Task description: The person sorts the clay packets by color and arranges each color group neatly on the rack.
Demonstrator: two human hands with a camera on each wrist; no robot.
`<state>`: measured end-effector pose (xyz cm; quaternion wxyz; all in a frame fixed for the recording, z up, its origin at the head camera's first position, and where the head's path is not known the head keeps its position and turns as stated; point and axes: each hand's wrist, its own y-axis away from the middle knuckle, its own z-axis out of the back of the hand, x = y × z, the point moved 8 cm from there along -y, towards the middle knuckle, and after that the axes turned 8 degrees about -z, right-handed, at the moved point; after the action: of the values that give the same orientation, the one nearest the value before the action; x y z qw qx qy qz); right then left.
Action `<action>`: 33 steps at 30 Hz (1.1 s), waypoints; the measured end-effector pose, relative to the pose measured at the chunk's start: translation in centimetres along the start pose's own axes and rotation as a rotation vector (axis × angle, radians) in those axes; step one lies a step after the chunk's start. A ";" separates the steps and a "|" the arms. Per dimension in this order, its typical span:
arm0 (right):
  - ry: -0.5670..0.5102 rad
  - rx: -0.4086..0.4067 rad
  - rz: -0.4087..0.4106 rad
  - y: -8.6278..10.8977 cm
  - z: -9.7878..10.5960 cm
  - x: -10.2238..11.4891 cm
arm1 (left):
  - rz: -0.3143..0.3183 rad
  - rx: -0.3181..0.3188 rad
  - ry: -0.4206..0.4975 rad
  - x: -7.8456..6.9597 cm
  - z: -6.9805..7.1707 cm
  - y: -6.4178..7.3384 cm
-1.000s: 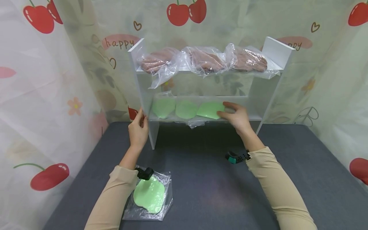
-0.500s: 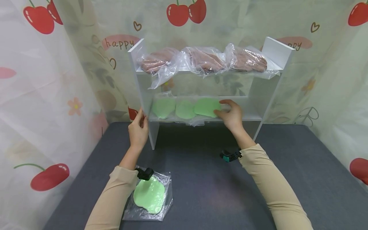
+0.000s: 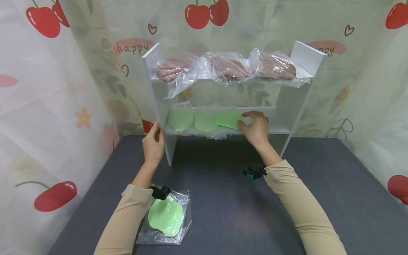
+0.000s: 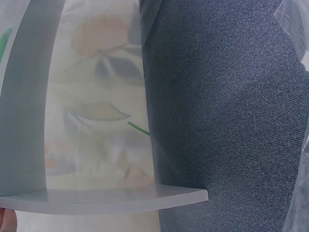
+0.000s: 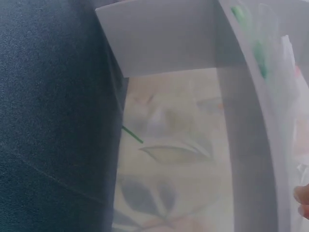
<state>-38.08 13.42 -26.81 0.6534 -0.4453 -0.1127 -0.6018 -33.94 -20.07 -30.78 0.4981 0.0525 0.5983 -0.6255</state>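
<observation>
A white two-tier shelf rack (image 3: 294, 102) stands on the dark table. On its lower tier, two flat green pieces in clear plastic bags lie side by side, the left green piece (image 3: 182, 119) and the middle green piece (image 3: 205, 121). To their right is a third bagged green piece (image 3: 227, 119), slightly tilted. My right hand (image 3: 256, 129) pinches its right edge between thumb and fingers. My left hand (image 3: 154, 143) holds the rack's left side panel (image 3: 161, 113) at the lower tier's height. Only a fingertip (image 4: 7, 220) of it appears in the left wrist view.
Three brownish-pink bundles in clear bags, such as the middle bundle (image 3: 227, 67), fill the upper tier. Another bagged green piece (image 3: 165, 216) lies on the table (image 3: 229, 212) beside my left forearm. Printed curtains (image 3: 105, 71) hang at the back and sides.
My right hand has shifted left along the lower tier with the third green piece, which now sits against or over the middle one's right edge. The left hand stays put.
</observation>
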 end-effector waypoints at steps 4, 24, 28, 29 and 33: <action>-0.013 -0.014 -0.009 0.2 0.8 0.0 | -0.001 0.000 0.000 0.0 0.0 0.0; -0.138 0.183 0.082 7.7 -0.6 2.4 | 0.012 0.008 0.001 0.0 0.0 0.0; -0.146 0.233 0.098 9.6 -1.8 2.5 | 0.014 0.005 -0.001 0.1 0.0 0.0; -0.149 0.250 0.102 10.0 -2.1 2.5 | 0.014 0.004 0.000 0.1 0.0 0.0; -0.162 0.343 0.115 11.8 -3.7 2.6 | 0.019 0.004 0.011 0.1 0.0 0.0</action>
<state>-28.37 7.53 -32.44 0.7416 -0.3802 -0.2401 -0.4978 -34.01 -20.11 -30.89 0.5004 0.0628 0.5993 -0.6217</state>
